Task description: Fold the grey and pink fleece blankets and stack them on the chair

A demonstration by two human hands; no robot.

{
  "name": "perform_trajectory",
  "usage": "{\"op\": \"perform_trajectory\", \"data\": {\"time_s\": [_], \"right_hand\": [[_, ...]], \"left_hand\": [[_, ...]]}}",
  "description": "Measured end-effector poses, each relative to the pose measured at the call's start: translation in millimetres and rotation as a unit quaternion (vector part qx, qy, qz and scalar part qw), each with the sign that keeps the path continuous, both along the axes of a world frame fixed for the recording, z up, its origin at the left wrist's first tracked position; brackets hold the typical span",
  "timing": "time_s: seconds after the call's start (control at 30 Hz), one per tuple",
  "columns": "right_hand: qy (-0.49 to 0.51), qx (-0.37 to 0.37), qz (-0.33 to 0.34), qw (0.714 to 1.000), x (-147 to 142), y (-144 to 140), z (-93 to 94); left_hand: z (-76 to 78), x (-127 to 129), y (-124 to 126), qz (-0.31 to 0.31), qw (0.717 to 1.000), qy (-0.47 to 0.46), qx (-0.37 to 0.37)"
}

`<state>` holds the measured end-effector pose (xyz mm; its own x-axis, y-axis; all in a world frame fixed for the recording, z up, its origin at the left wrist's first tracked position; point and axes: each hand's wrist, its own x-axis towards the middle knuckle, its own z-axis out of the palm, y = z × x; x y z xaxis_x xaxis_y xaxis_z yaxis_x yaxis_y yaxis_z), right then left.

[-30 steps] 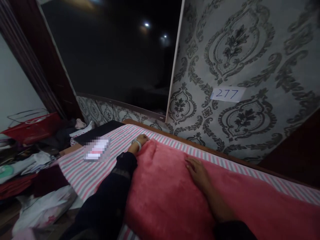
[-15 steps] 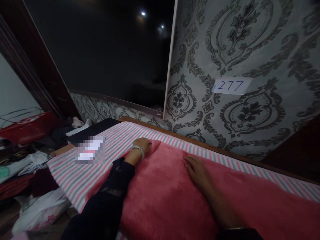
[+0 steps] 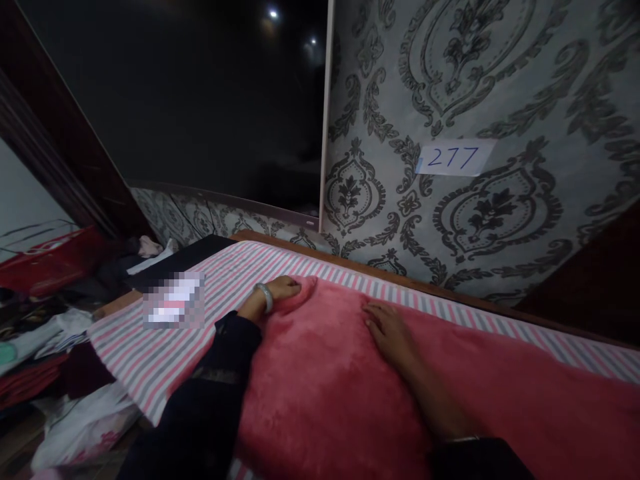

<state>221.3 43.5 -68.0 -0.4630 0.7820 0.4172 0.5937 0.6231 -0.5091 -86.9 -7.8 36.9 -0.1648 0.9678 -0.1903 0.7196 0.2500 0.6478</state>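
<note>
A plush pinkish-red piece of fabric (image 3: 320, 380) lies spread over a striped pink, grey and white cloth (image 3: 215, 280). At its far left edge, my left hand (image 3: 284, 288) is closed on a folded bit of the plush fabric, a bracelet round the wrist. My right hand (image 3: 390, 328) rests on the same fabric further right, fingers stretched out towards its far edge. Whether the plush piece is a blanket or a garment cannot be made out.
A large dark television screen (image 3: 200, 100) hangs above the table's wooden back edge (image 3: 245, 235). Beside it, a paper marked 277 (image 3: 455, 157) is on the patterned wall. Clothes and a plastic bag (image 3: 85, 420) are heaped at left, near a red bag (image 3: 50, 260).
The view has shifted slightly. My left hand has turned a little, and the fabric edge it holds is folded over more. My right hand stays on the fabric.
</note>
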Motion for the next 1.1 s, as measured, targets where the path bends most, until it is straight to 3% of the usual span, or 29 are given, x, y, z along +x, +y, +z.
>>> {"op": "perform_trajectory", "data": {"time_s": [0.1, 0.17, 0.43, 0.57, 0.63, 0.8, 1.1], "right_hand": [[-0.001, -0.002, -0.001, 1.0, -0.2, 0.4, -0.1], [-0.002, -0.004, -0.002, 1.0, -0.3, 0.4, 0.4], [-0.004, -0.002, -0.002, 1.0, -1.1, -1.0, 3.3], [-0.003, -0.001, -0.004, 1.0, -1.4, -0.8, 2.2], [-0.005, -0.002, -0.007, 1.0, -1.4, -0.7, 1.4], [-0.004, -0.004, -0.01, 1.0, -1.1, -0.9, 1.6], [-0.018, -0.006, -0.013, 1.0, -1.4, -2.8, 4.5]], "left_hand": [[-3.0, -7.2, -5.5, 0.018, 0.986, -0.168, -0.001], [-7.6, -10.8, -6.4, 0.048, 0.972, -0.228, 0.02], [-13.3, -30.7, 7.9, 0.174, 0.936, -0.251, 0.177], [-13.6, -42.3, 12.7, 0.22, 0.91, -0.245, 0.251], [-17.0, -45.8, 13.1, 0.227, 0.912, -0.223, 0.259], [-28.6, -49.9, 16.4, 0.226, 0.94, -0.145, 0.208], [-32.7, -53.6, 23.7, 0.236, 0.957, 0.013, 0.166]]}}
